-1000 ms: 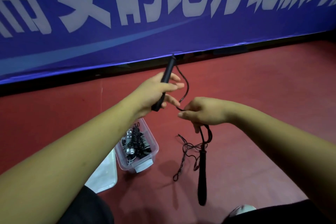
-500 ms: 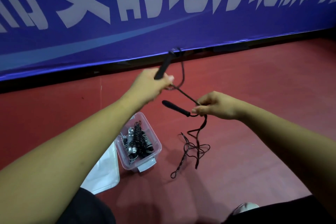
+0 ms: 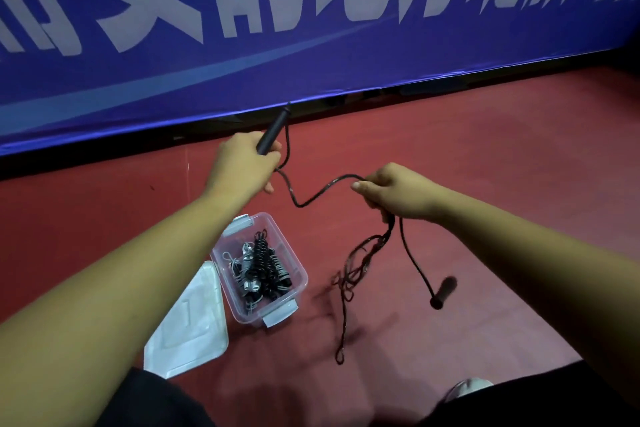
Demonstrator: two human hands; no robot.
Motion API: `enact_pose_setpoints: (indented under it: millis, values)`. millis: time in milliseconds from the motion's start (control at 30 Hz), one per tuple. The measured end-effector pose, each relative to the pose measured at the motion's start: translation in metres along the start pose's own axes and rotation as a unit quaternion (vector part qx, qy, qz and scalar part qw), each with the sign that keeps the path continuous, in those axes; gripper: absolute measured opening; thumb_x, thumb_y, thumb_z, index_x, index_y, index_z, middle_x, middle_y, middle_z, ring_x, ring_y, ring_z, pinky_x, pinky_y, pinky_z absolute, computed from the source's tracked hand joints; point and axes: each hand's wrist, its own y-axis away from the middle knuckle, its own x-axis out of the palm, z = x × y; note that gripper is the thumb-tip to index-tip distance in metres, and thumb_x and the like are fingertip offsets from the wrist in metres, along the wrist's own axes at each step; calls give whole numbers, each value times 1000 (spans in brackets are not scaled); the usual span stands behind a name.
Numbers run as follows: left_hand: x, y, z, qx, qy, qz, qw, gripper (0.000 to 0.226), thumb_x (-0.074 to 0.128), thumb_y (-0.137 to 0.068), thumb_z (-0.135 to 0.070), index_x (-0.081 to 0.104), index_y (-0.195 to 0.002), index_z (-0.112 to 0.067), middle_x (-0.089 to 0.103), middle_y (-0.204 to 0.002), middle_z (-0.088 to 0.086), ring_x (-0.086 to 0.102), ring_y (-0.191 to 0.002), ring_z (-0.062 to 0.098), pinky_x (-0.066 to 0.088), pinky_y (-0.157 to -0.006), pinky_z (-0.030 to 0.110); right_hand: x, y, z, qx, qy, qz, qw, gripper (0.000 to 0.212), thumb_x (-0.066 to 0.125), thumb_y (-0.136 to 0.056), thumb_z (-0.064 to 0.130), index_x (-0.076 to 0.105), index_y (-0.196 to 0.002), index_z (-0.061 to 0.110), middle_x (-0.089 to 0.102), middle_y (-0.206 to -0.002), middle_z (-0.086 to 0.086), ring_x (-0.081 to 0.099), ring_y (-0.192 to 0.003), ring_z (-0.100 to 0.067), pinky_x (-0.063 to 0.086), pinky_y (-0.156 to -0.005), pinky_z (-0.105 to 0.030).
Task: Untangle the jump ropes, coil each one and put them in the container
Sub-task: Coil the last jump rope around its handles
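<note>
Jump rope (image 3: 311, 199) sagged limp and light between grips: left hand (image 3: 242, 166) closed round one handle (image 3: 273, 130), right hand (image 3: 398, 194) clutching it mid-length, tangle (image 3: 356, 263) and free handle (image 3: 443, 291) dangling below; stiff handles likely the surest hold.

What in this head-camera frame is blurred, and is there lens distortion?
Head view: the dangling handle and loose rope tangle are motion-blurred; left hand, right hand and container look sharper; the banner bows along its lower edge, showing wide-angle distortion; lighting is dim.
</note>
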Motion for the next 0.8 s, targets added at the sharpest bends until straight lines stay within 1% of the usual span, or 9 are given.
enact_pose_setpoints:
  millis: [67, 100, 200, 267, 333, 433, 567, 733, 800]
  values:
    - [-4, 6, -11, 54, -65, -34, 996, 6, 68, -88, -29, 68, -86, -23, 66, -58, -4, 62, -39, 12, 49, -54, 21, 1, -2, 13, -1, 25, -13, 1000, 45, 52, -102, 36, 63, -66, 12, 53, -51, -1, 54, -41, -9, 39, -45, -18]
    - [-3, 9, -16, 55, -37, -10, 998, 10, 70, -88, -31, 68, -84, -22, 63, -52, -5, 60, -37, 11, 47, -49, 19, 2, -2, 19, -3, 25, -12, 1000, 44, 52, -102, 34, 64, -67, 11, 51, -51, -1, 51, -38, -7, 38, -43, -17]
    - [5, 25, -34, 2, 176, 158, 972, 17, 67, -93, -30, 70, -99, -14, 63, -58, -1, 57, -40, 8, 35, -37, 16, 6, 0, 33, -15, -14, -2, 1000, 43, 53, -102, 34, 65, -69, 10, 49, -49, 1, 49, -38, -8, 37, -42, -18]
    - [8, 32, -35, -5, 195, 240, 951, 17, 65, -94, -31, 68, -103, -16, 63, -58, -4, 51, -40, 6, 31, -36, 16, 7, 2, 38, -26, -58, 0, 998, 43, 54, -102, 33, 64, -68, 10, 49, -47, 5, 51, -41, -12, 39, -45, -21]
    - [8, 30, -32, 11, 178, 266, 947, 14, 66, -93, -30, 67, -92, -17, 57, -51, -7, 41, -39, 8, 29, -37, 16, 3, 4, 38, -42, -75, -6, 996, 39, 57, -100, 32, 64, -68, 12, 51, -50, 5, 50, -46, -12, 40, -49, -24]
    - [9, 19, -29, -12, 219, 211, 952, 21, 66, -93, -28, 60, -77, -15, 40, -45, -9, 33, -38, 8, 24, -37, 17, -6, 7, 27, -67, -27, -10, 997, 32, 63, -96, 36, 68, -71, 15, 58, -59, 5, 51, -52, -7, 42, -54, -21]
    - [12, 7, -26, -99, 292, 106, 945, 26, 66, -93, -23, 54, -71, -16, 38, -42, -10, 32, -37, 6, 22, -36, 15, -6, 2, -1, -28, 7, -8, 1000, 25, 67, -94, 35, 74, -78, 17, 66, -61, 1, 55, -51, -4, 43, -53, -19]
    - [1, -15, -5, -214, 388, 0, 897, 26, 58, -97, -21, 48, -75, -16, 39, -37, -13, 29, -30, 2, 21, -33, 12, 16, 4, -55, 51, 136, 118, 982, 11, 68, -91, 23, 75, -92, 13, 65, -62, 1, 51, -43, 1, 39, -51, -16]
    - [-15, -27, 14, -194, 327, -43, 924, 26, 58, -98, -22, 49, -74, -17, 43, -39, -11, 31, -29, 2, 22, -33, 14, 10, 10, -69, 66, 125, 118, 983, 8, 68, -91, 19, 75, -94, 18, 64, -62, 2, 50, -48, -5, 41, -55, -21]
